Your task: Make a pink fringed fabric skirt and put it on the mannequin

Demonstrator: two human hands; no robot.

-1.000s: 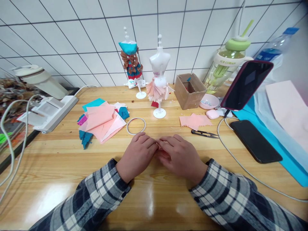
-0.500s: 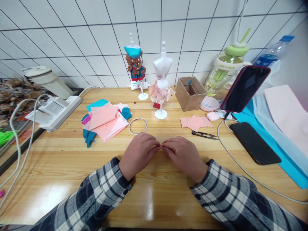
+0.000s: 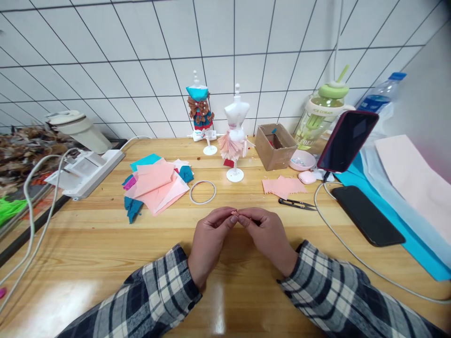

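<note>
My left hand (image 3: 213, 241) and my right hand (image 3: 269, 237) meet fingertip to fingertip above the wooden table. Each is closed in a pinch on a tiny piece of pink crepe paper (image 3: 234, 213), mostly hidden by the fingers. Beyond them stands a small white mannequin (image 3: 237, 117) wearing a pleated pink paper skirt (image 3: 232, 146). A white ring (image 3: 203, 203) lies just past my left hand. Thread snips (image 3: 297, 203) and a fringed pink paper piece (image 3: 283, 187) rest beyond my right hand.
Coloured paper sheets (image 3: 155, 185) are piled at the left, near a power strip (image 3: 88, 178). A second, dressed mannequin (image 3: 199, 112), a cardboard box (image 3: 275, 152) and a green-lidded bottle (image 3: 322, 112) line the back. A phone (image 3: 368, 215) and a cable (image 3: 338, 244) lie at the right.
The left hand has turned so its thumb points up, and a bit of pink now shows between the fingertips. Both hands stay together. The whole view has shifted slightly.
</note>
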